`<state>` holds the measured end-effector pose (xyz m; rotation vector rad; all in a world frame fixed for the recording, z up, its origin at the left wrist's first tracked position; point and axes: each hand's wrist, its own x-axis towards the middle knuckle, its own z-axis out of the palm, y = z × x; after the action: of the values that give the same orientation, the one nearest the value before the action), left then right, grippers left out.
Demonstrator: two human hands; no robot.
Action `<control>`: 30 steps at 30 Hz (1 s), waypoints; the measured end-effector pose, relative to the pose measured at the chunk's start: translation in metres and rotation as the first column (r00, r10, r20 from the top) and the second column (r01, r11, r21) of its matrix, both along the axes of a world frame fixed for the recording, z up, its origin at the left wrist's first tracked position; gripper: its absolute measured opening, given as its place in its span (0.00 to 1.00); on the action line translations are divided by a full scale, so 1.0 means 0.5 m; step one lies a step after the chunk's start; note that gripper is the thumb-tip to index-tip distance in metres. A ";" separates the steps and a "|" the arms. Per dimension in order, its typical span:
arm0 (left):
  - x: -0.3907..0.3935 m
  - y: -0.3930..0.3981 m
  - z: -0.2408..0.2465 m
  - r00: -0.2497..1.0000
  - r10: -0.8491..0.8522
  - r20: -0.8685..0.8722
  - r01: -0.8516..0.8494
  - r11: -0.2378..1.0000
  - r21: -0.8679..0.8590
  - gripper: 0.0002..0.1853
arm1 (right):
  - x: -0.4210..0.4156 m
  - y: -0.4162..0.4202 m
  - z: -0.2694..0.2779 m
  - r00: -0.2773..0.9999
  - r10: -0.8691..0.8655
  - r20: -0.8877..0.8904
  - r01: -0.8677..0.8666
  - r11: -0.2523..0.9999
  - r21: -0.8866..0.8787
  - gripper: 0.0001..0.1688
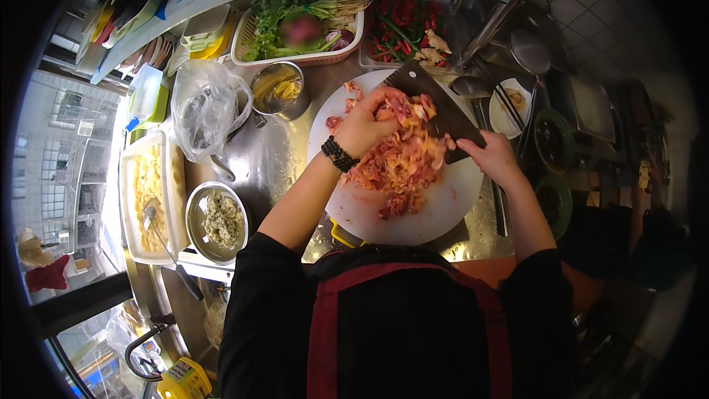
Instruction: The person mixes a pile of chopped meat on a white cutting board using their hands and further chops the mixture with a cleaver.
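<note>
On a round white cutting board [426, 221] lies a heap of cut raw meat [399, 166], orange-red and partly blurred. My left hand [368, 124], with a black beaded bracelet at the wrist, curls its fingers over pieces at the heap's upper part. A wide dark cleaver blade [437, 105] lies tilted along the right side of the meat. My right hand [490, 155] grips the cleaver at its lower right end, thumb against the blade. Some meat pieces lie near the blade's face, and a few small ones sit at the board's upper left.
A steel bowl with yellow pieces [285, 88], a plastic bag [205, 111], a steel bowl of pale food [219, 221] and a white tub [180, 194] stand left. Behind are a vegetable basket [243, 50] and a chilli container [401, 33]. A plate with chopsticks [501, 119] and ladles stand right.
</note>
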<state>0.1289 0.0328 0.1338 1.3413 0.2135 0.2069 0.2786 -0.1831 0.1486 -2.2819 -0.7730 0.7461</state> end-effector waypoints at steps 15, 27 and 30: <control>-0.220 -0.002 -0.203 0.806 0.494 -0.326 -0.339 0.836 0.431 0.24 | -0.028 -0.220 -0.174 0.842 -0.476 -0.256 0.501 0.864 0.041 0.13; -0.059 -0.065 -0.180 0.935 0.244 -0.257 -0.300 0.931 -0.209 0.33 | -0.136 -0.076 -0.163 0.838 -0.279 -0.468 0.369 0.923 0.110 0.11; -0.045 -0.059 -0.110 0.971 0.187 -0.149 -0.178 0.982 0.070 0.31 | -0.124 -0.090 -0.122 0.902 -0.287 -0.322 0.318 0.947 0.046 0.13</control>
<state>0.1063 0.0031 0.0787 1.3948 0.4662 0.2649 0.2166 -0.2281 0.0877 -2.0606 -0.2901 0.8704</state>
